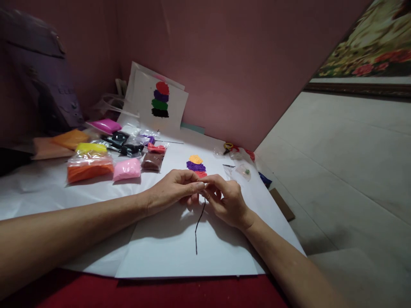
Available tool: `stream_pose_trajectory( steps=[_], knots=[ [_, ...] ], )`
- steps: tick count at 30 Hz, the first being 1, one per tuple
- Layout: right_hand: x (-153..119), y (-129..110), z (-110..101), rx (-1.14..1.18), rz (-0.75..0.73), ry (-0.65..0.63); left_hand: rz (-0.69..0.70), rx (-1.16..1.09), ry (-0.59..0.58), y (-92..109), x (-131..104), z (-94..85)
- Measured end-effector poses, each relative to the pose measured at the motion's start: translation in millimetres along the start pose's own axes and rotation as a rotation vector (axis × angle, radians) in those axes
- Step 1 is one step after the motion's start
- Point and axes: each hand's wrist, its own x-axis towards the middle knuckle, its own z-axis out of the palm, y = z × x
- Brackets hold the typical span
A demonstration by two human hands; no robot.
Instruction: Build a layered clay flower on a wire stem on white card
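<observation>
Over a white sheet (160, 252), my left hand (180, 188) and my right hand (226, 199) meet at their fingertips, both pinching a thin dark strand (201, 218). The strand hangs from the fingers toward the sheet's near part, with a slight bend halfway. Just beyond the fingertips, stacked yellow (195, 159), purple (195, 167) and red (201, 174) textured patches lie on the sheet. The hands partly hide the red one. What sits between the fingertips is too small to make out clearly.
Bags of coloured clay, among them orange (90, 171), pink (127, 169) and brown (152, 161), lie at the left. A picture (159, 100) with four colour patches leans on the wall. Scissors (227, 147) and small clear bags (244, 172) are at the back right.
</observation>
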Motion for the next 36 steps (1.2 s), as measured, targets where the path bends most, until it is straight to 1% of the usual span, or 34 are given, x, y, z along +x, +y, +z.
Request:
stream_pose_trajectory(
  steps=[7, 16, 29, 36],
  knots=[
    [-0.5, -0.2, -0.2, 0.008, 0.017, -0.010, 0.006, 0.005, -0.002, 0.5, -0.2, -0.5],
    [-0.7, 0.6, 0.4, 0.010, 0.005, 0.019, 0.010, -0.019, 0.000, 0.1, -0.4, 0.3],
    [-2.1, 2.6, 1.5, 0.022, 0.029, -0.014, 0.005, 0.002, 0.016, 0.2, -0.8, 0.1],
    [-1.3, 1.5, 0.7, 0.015, 0.026, -0.006, 0.004, 0.017, 0.019, 0.3, -0.5, 0.2]
  ],
)
